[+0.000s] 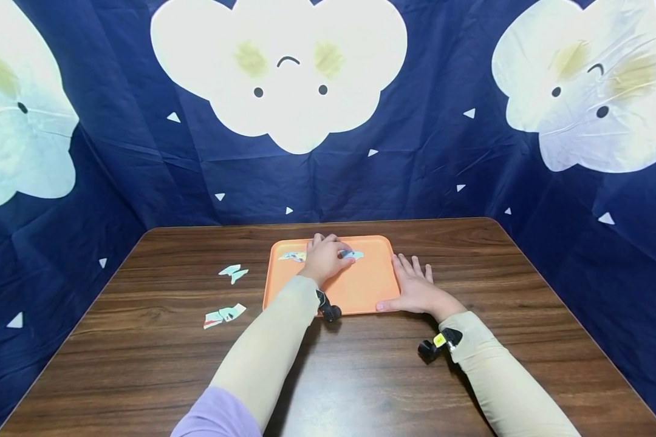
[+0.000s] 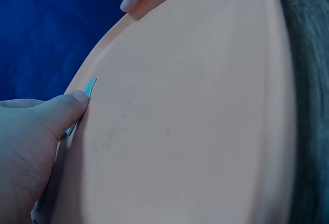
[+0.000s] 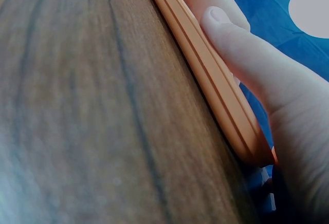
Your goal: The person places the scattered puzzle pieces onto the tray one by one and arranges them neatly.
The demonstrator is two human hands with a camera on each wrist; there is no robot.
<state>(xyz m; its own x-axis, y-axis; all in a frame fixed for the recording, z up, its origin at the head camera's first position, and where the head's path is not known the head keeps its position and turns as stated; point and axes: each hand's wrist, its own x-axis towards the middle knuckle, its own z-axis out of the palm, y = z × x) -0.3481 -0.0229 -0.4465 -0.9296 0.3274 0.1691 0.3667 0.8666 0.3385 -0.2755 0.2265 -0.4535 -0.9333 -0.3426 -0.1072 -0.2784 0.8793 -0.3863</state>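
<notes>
An orange tray (image 1: 361,285) lies on the table, with light-blue printed picture pieces, like cut or torn paper, along its far side. My left hand (image 1: 324,261) reaches over the tray and holds one piece (image 1: 358,255) between thumb and forefinger. In the left wrist view the thumb lies against this thin piece (image 2: 90,86) near the rim. Left of the hand is another printed piece (image 1: 291,257), partly covered by the hand. My right hand (image 1: 415,290) rests on the tray's right edge, fingers spread, its thumb (image 3: 226,26) on the near rim.
On the wooden table (image 1: 393,376), left of the tray, lie two small groups of printed pieces: a pale-blue pair (image 1: 233,273) and, nearer, a pair with red (image 1: 224,315). A dark blue curtain (image 1: 317,188) with white clouds hangs behind the table and at both sides.
</notes>
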